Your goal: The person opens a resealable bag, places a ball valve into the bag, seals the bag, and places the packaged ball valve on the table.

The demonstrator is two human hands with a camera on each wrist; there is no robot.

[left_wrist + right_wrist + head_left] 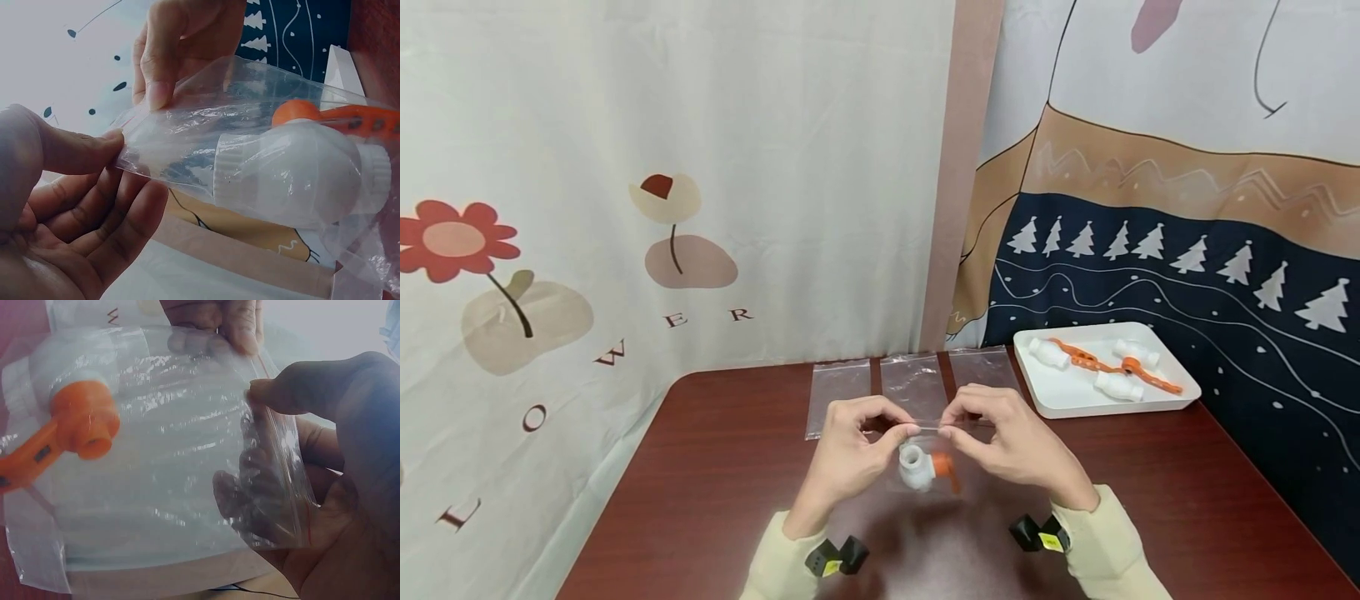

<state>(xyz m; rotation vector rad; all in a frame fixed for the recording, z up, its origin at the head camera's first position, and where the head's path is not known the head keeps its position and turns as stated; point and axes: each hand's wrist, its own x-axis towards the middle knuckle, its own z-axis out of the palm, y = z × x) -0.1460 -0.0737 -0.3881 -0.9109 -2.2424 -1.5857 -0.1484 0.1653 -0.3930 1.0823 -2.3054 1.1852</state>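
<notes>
A clear zip-lock bag [175,512] hangs between both hands, its sealing strip edged with a thin red line. Inside it is a white plastic ball valve [294,175] with an orange lever handle [87,422]. My left hand [853,443] pinches the bag's top edge between thumb and index finger. Close beside it, my right hand [1004,437] pinches the same edge. In the left wrist view the valve lies low in the bag, away from the fingers. Whether the strip is sealed along its length cannot be told.
Several flat clear bags [838,392] lie in a row along the back of the brown table [700,483]. At the back right, a white tray [1045,400] holds white valve bodies [1118,386] and orange handles [1086,358]. Printed curtains [820,183] hang behind.
</notes>
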